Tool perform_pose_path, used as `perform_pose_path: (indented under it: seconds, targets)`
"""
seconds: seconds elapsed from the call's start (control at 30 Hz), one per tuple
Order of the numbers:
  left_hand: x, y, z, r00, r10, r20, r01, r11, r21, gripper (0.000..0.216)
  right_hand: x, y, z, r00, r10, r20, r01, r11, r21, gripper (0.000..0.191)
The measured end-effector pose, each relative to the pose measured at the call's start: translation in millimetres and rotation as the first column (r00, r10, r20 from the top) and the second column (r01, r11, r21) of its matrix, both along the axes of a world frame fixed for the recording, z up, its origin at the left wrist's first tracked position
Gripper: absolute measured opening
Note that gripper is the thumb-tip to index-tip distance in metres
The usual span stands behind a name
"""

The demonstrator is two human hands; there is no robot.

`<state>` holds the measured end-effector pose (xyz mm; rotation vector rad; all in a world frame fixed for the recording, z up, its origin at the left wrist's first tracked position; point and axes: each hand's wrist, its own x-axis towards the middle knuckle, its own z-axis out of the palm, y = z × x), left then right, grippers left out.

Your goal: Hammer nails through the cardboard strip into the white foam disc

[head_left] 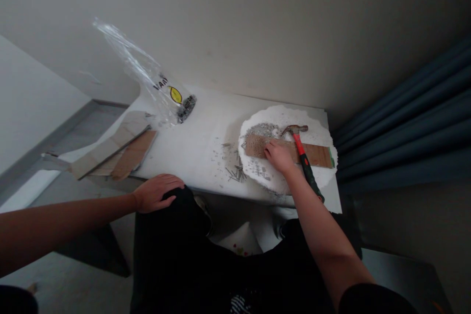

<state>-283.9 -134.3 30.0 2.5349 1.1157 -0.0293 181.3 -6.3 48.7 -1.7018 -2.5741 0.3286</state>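
My left hand (162,192) lies flat on my left knee, fingers stretched out, holding nothing. At the right of the table my right hand (278,155) rests over a brown wooden board (316,154), its fingers curled and pressed together. Whatever is between those fingertips is too small to make out. Many small grey points, apparently nails, dot the board's left part. Under the board is a round white sheet or mat (285,114) with a ragged edge. A claw hammer (300,149) with a red and dark green handle lies across the board, beside my right hand.
Loose nails (236,172) are scattered on the white table (195,157) and mat. At the left stand a transparent plastic bag (162,91) with dark contents at its bottom and several wood or cardboard pieces (134,154). A wall is behind; a blue curtain (405,117) hangs right.
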Motion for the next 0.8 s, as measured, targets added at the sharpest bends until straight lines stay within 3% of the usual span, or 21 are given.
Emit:
perform_pose_path:
  seconds: [0.2,0.53,0.8]
  targets:
    - [-1,-1,-0.3,1.000,-0.006,-0.003,0.006,1.000,0.021,0.033,-5,1,-4.3,0.999,-0.025,0.029,0.025,1.000,0.001,0.033]
    - [0,-1,-0.4,1.000,0.001,0.005,-0.002,1.000,0.027,0.032,1,5,-0.3,0.994,0.007,-0.106,-0.006,1.000,0.007,0.019]
    - [2,-2,1.8,1.000,0.004,0.006,-0.004,1.000,0.018,0.034,0,14,-3.2,0.995,-0.023,-0.100,0.023,1.000,-0.001,0.015]
